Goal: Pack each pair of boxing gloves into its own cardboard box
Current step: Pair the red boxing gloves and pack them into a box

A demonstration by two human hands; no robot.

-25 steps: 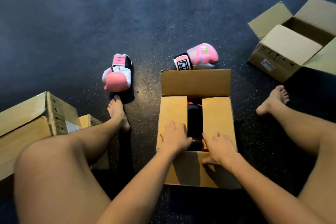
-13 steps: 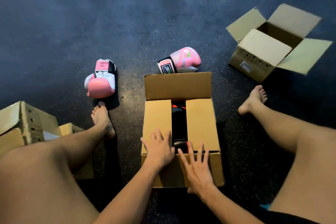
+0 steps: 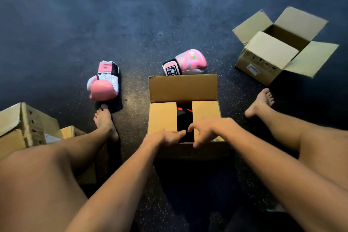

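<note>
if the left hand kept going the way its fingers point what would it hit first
Probably the right hand. The left hand points rightward across the dark gap between the folded flaps of the cardboard box, and the other hand sits just opposite. Depth is unclear, so it might pass slightly beneath.

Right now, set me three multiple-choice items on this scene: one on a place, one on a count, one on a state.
1. Where is the green-marked glove?
A. In the right box
B. On the person's knee
C. On the floor behind the middle box

2. How many pink gloves lie on the floor?
A. Two
B. One
C. Four

3. How is the right box?
A. Taped shut
B. Open, flaps unfolded
C. Crushed flat

Key:
1 C: it lies just beyond that box's raised flap.
2 A: that one and the second glove, by the left foot.
3 B: its inside shows.
</note>
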